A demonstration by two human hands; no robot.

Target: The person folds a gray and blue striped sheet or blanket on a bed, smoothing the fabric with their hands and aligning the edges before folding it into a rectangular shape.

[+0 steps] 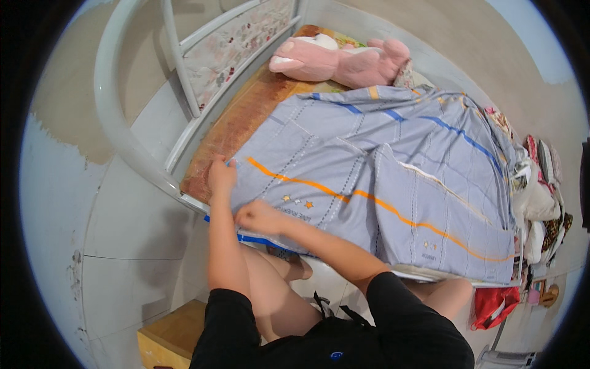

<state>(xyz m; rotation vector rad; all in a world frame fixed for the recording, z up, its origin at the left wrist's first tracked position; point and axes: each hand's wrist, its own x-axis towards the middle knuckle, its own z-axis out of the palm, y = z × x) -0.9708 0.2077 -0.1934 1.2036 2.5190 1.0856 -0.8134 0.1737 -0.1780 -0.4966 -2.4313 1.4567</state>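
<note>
A grey-blue duvet cover (pixel 318 157) with orange and blue stripes and small stars is spread over the bed. My left hand (pixel 223 177) pinches its left corner, where a small bit of blue shows at the fingers. Nearer to me, my right hand (pixel 259 217) has its fingers curled over the cover's near left part. It is slightly blurred, and whether it grips the fabric cannot be made out. A blue band (pixel 258 240) runs along the cover's near edge, below my right hand. On the right half, an opening with a white edge (pixel 424 175) lies across the raised fabric.
A pink plush toy (pixel 345 60) lies on the orange-brown mattress (pixel 249 106) at the far end. White metal bed rails (pixel 110 92) curve up on the left. A wooden stool (pixel 175 332) stands beside me. Clothes (pixel 534 193) pile up at right, above a red bag (pixel 495 306).
</note>
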